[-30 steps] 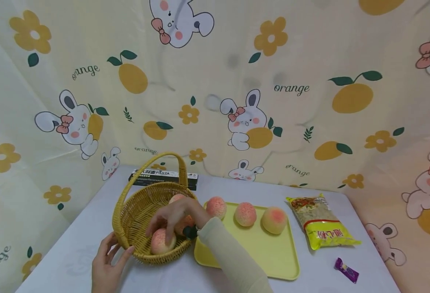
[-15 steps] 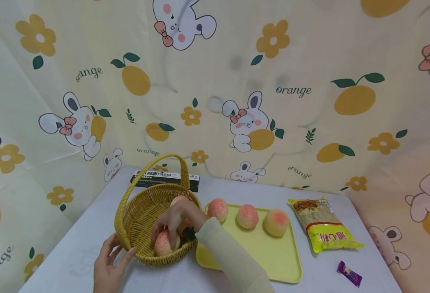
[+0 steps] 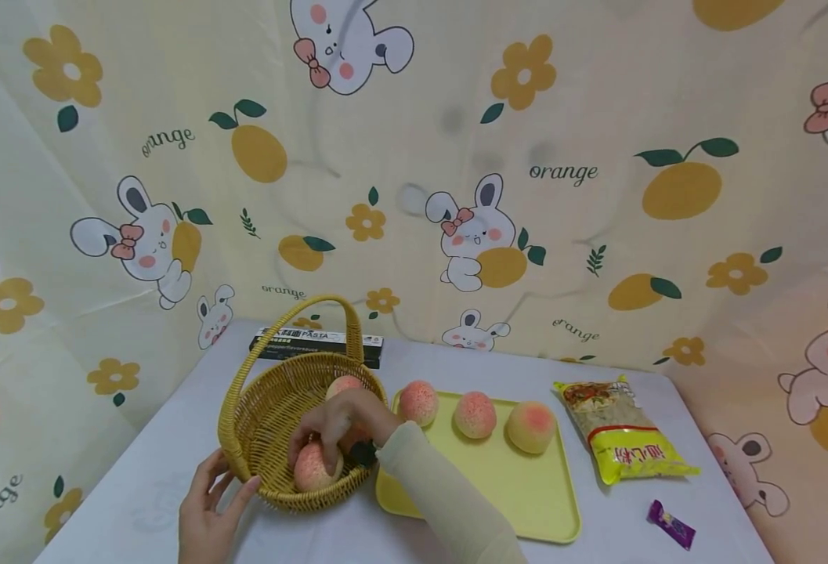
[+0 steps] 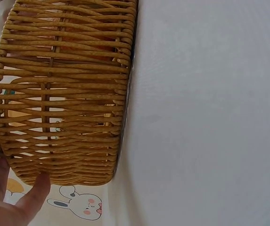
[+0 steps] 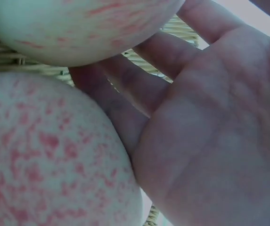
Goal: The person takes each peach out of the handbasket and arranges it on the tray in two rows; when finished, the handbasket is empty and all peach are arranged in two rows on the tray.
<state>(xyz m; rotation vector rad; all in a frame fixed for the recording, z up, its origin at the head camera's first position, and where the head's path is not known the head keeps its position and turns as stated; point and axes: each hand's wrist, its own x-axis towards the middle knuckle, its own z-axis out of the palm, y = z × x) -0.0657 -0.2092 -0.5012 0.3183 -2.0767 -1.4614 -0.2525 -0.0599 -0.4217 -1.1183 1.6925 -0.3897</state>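
Observation:
A yellow wicker basket [image 3: 265, 423] with a tall handle stands tilted toward the person. My left hand [image 3: 207, 509] holds its left rim by the foot of the handle; in the left wrist view the thumb [image 4: 38, 190] lies against the woven side. Inside the basket, my right hand [image 3: 339, 423] has its fingers curled over a pink-speckled peach [image 3: 315, 468]. Another peach [image 3: 345, 385] sits behind that hand, and one more is mostly covered by it. From the right wrist, two peaches show close up, the upper peach [image 5: 87, 28] at the fingers and the lower peach [image 5: 50, 155] beside the palm.
Right of the basket lies a yellow tray [image 3: 505, 497] with three peaches [image 3: 475, 415] along its far side. Beyond it are a noodle bag [image 3: 625, 431] and a small purple packet [image 3: 670, 525]. A black pasta box [image 3: 301, 345] lies behind the basket, before a printed curtain [image 3: 399, 117].
The head view shifts slightly. My right fingers settle a little closer around the peach, while my left hand keeps its place on the basket rim.

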